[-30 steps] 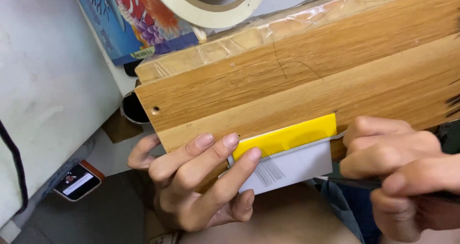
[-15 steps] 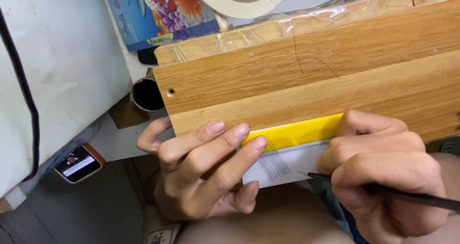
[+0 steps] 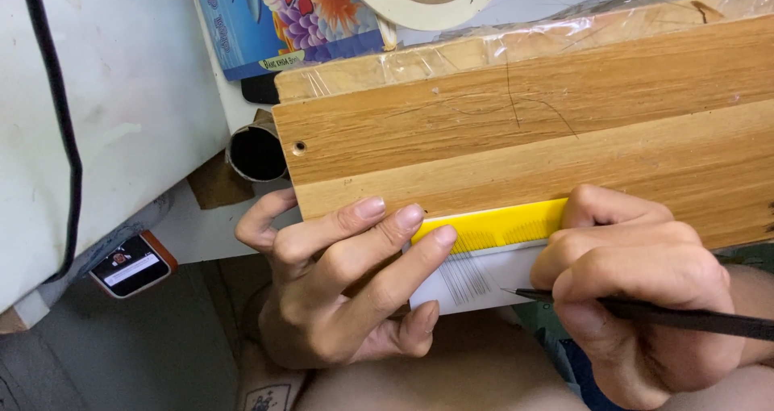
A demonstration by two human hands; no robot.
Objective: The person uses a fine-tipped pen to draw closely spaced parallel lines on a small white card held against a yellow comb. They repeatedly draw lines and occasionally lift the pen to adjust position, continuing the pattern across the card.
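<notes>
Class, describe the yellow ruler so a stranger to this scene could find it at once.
Start at the big wooden board filling the upper right. Follow its lower edge to where the left hand and right hand meet. The yellow ruler lies between them, the only bright yellow strip, above white paper.

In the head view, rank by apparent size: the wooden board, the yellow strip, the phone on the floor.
1. wooden board, by far the largest.
2. yellow strip.
3. phone; near the strip in size and farther from the camera, so unsure.
</notes>
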